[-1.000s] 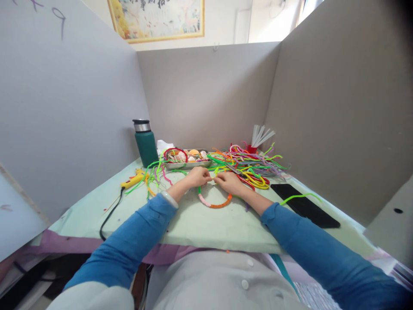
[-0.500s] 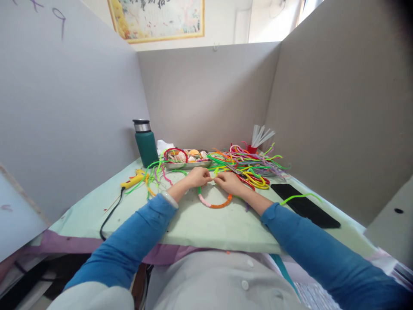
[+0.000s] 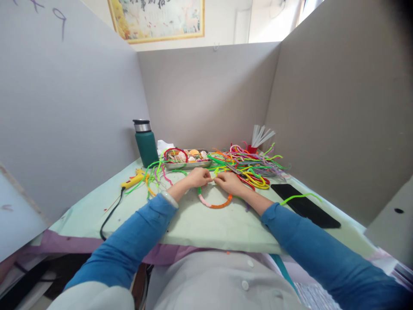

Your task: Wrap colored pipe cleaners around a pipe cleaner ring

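A ring wrapped in fuzzy pipe cleaner (image 3: 215, 206), with green, pink and orange stretches, hangs or lies just below my hands; its far side is hidden behind them. My left hand (image 3: 198, 177) is closed in a pinch at the ring's far edge, thumb and finger together. Opposite it, almost touching, my right hand (image 3: 228, 182) pinches too. A short bright yellow-green tip (image 3: 216, 171) sticks up by the right fingertips. What exactly lies between the fingertips is too small to make out.
Behind are a metal tray (image 3: 193, 165) of shells and a pile of pipe cleaners (image 3: 254, 172). At left stand a green bottle (image 3: 146, 146) and a yellow glue gun (image 3: 134, 179) with its black cord. A black phone-like slab (image 3: 305, 206) lies right; glue sticks (image 3: 260, 137) stand in a red cup.
Hardly anything differs. Both hands keep their pinch at the ring's far edge, with only a tiny shift of the fingertips.
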A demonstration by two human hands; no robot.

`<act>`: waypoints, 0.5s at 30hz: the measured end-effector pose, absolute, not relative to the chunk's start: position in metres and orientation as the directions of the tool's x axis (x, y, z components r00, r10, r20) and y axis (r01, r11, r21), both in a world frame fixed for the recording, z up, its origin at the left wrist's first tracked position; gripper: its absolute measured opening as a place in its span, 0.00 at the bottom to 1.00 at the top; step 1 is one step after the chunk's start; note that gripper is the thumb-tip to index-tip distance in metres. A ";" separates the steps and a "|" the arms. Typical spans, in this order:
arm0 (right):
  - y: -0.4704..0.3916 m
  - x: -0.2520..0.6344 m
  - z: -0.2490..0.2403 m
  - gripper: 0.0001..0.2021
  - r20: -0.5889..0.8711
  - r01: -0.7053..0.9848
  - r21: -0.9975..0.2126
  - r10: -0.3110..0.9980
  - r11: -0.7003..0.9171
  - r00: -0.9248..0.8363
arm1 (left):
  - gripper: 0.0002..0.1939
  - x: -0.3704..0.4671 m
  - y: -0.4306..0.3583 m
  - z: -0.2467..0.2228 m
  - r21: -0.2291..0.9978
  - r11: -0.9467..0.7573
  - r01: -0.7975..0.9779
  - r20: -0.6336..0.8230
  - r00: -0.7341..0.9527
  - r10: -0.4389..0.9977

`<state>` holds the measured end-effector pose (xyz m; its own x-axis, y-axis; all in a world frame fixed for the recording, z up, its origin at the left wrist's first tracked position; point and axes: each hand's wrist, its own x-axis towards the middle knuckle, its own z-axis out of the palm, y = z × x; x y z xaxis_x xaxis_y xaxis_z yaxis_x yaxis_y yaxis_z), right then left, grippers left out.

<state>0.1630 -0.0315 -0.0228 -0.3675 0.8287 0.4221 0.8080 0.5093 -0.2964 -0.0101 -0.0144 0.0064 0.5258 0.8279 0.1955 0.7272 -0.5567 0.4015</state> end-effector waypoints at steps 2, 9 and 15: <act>-0.031 0.163 -0.023 0.16 0.425 0.807 -0.296 0.827 0.511 -0.368 | 0.14 -0.010 -0.014 0.006 0.405 -0.557 0.725 0.194 0.527 0.827; -0.031 0.163 -0.024 0.16 0.428 0.807 -0.290 0.824 0.515 -0.372 | 0.14 -0.010 -0.014 0.005 0.373 -0.579 0.725 0.214 0.539 0.814; -0.032 0.162 -0.022 0.15 0.429 0.811 -0.289 0.826 0.509 -0.365 | 0.15 -0.009 -0.016 0.006 0.353 -0.575 0.737 0.203 0.540 0.817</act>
